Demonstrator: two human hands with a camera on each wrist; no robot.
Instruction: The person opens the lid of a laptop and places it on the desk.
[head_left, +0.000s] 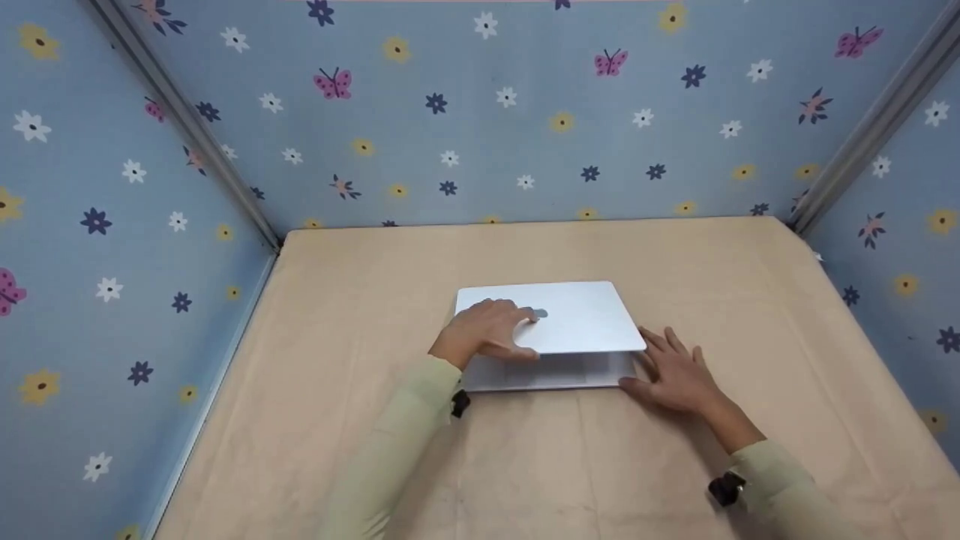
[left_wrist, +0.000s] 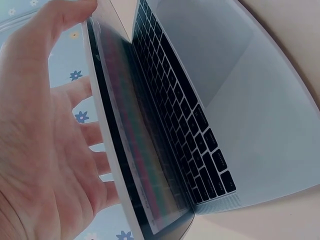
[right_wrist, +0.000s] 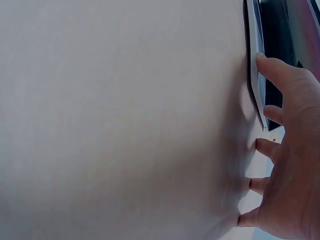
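Note:
A silver laptop [head_left: 576, 322] sits partly open, its lid tilted over the base. My left hand [head_left: 486, 330] grips the lid, thumb at its front edge and fingers against its outer face. In the left wrist view, the black keyboard [left_wrist: 175, 107] and the screen [left_wrist: 137, 135], showing coloured bands, face each other inside the narrow gap. My right hand [head_left: 671, 375] rests at the laptop's right side with its fingers spread. Its thumb [right_wrist: 272, 67] touches the base near the front corner, while the other fingertips reach down beside the laptop.
A beige cloth [head_left: 360, 300] covers the table under the laptop. Blue flowered panels [head_left: 510, 127] stand behind and on both sides, with grey metal posts [head_left: 180, 120] at the corners. A small black device [head_left: 726, 489] is on the right wrist.

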